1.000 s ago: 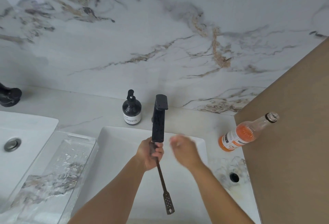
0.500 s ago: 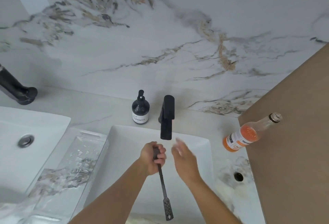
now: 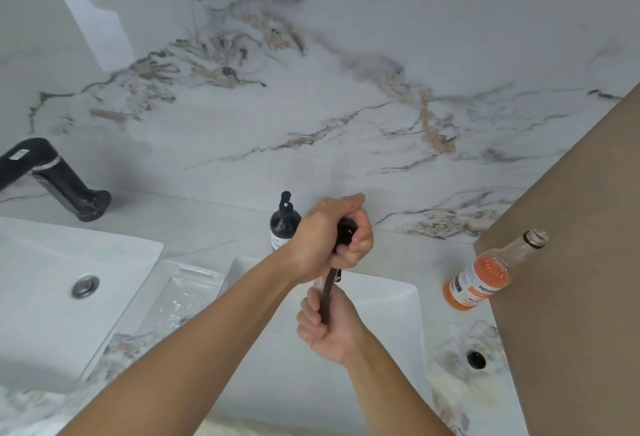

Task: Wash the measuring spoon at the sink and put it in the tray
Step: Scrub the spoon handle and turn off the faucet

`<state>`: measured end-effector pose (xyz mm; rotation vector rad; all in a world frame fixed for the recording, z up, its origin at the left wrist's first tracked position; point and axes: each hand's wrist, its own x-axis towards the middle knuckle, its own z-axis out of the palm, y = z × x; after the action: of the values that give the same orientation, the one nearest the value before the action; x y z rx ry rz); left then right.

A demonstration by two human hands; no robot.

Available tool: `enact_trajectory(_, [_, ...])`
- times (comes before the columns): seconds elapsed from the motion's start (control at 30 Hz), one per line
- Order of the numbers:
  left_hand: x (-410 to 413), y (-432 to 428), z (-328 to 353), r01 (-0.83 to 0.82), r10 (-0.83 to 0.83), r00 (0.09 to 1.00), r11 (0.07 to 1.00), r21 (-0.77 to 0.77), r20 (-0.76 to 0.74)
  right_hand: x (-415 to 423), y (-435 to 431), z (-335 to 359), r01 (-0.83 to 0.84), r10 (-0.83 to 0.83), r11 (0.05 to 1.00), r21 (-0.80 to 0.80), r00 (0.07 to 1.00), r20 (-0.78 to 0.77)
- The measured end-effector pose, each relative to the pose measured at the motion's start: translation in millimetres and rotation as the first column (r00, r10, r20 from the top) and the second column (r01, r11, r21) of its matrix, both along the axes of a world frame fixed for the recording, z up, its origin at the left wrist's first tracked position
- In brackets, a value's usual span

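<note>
The measuring spoon is a thin dark utensil; only a short stretch of its handle shows above my fist, over the white sink. My right hand is closed around that handle. My left hand is higher up, wrapped around the top of the black faucet, which is mostly hidden by its fingers. The spoon's bowl end is hidden. A clear plastic tray with water drops lies on the counter just left of the sink.
A black soap pump bottle stands behind the sink, left of the faucet. An open bottle of orange drink stands to the right against a brown panel. A second sink and faucet are at the left.
The spoon has passed from my left hand to my right hand. My left hand rose from the spoon onto the faucet top. The view shifted right and down.
</note>
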<state>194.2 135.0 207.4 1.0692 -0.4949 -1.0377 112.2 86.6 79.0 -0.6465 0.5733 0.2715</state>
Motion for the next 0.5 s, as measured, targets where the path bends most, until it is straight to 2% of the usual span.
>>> enact_trajectory(0.17, [-3,0,20,0.011,-0.008,0.994,0.999,-0.035,0.105,10,-1,25,-0.186,0.249,0.944,-0.271,0.943,0.221])
enact_trajectory(0.33, [-8,3,25,-0.076,0.083,0.981,0.996,-0.049,0.177,22,-15,66,-0.012,0.133,0.969,-0.248,0.869,0.477])
enact_trajectory(0.4, [-8,0,31,-0.1,0.109,0.977,0.994,-0.053,0.185,17,-9,65,-0.008,0.136,0.962,-0.272,0.879,0.458])
enact_trajectory(0.5, [0,-1,35,-0.111,0.121,0.983,0.991,-0.077,0.14,-3,4,40,-0.055,0.169,0.904,-0.423,0.957,0.236])
